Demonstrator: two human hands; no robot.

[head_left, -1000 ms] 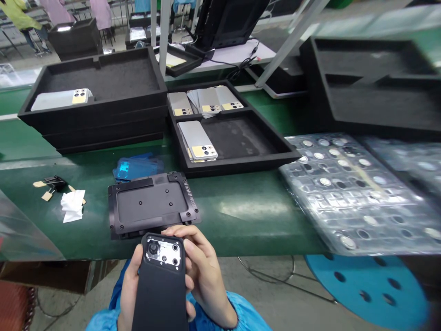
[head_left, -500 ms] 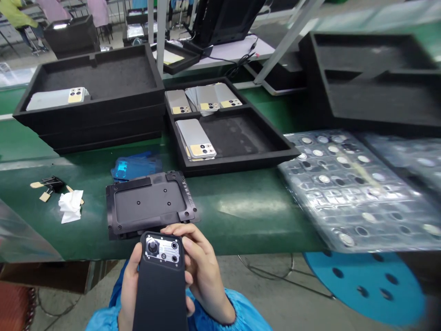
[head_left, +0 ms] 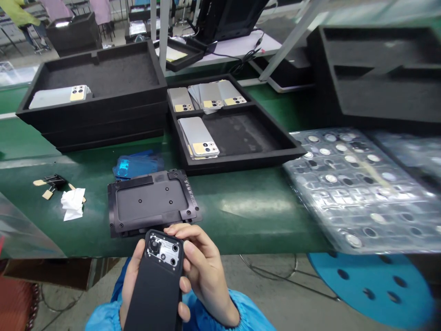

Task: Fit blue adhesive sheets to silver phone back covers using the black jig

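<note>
Both hands hold a black phone back cover (head_left: 156, 287) upright in front of the green bench, its silver camera plate at the top. My left hand (head_left: 130, 281) wraps the cover's left edge from behind. My right hand (head_left: 201, 271) grips the right edge, fingers curled over the top corner by the camera plate. Just beyond lies a black metal fixture plate (head_left: 151, 202) on the bench.
A black foam tray (head_left: 241, 156) holds silver phone backs (head_left: 198, 138). A stack of foam trays (head_left: 99, 115) stands at the left. Clear blister sheets of small lenses (head_left: 358, 184) lie to the right. Blue films (head_left: 138, 165), a white wipe (head_left: 73, 202) and swabs sit left.
The cover has tilted slightly, its top leaning right, and my right fingers have shifted a little on its edge. The view moved slightly.
</note>
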